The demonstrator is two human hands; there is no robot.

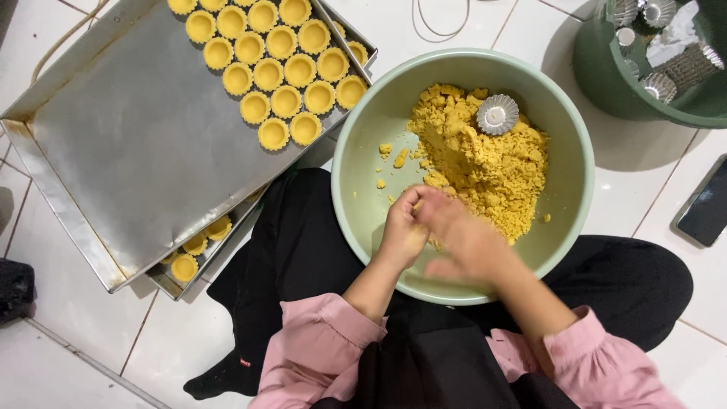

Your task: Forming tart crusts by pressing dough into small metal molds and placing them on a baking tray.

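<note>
The left hand (401, 231) is clenched on crumbly yellow dough (485, 167); the blurred right hand's (462, 238) fingers are unreadable. The dough looks soft, best pinched gently.

bowls 1 (356, 159) | baking trays 2 (113, 151) | tin moulds in bowl 1 (497, 114) | buckets 1 (606, 68) | phones 1 (706, 204)

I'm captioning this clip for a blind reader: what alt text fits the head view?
Seen from above, a person's left hand and blurred right hand meet over crumbly yellow dough in a pale green bowl, where a small fluted metal mould lies. A metal tray of dough shells sits to the left on the tiled floor.
</note>
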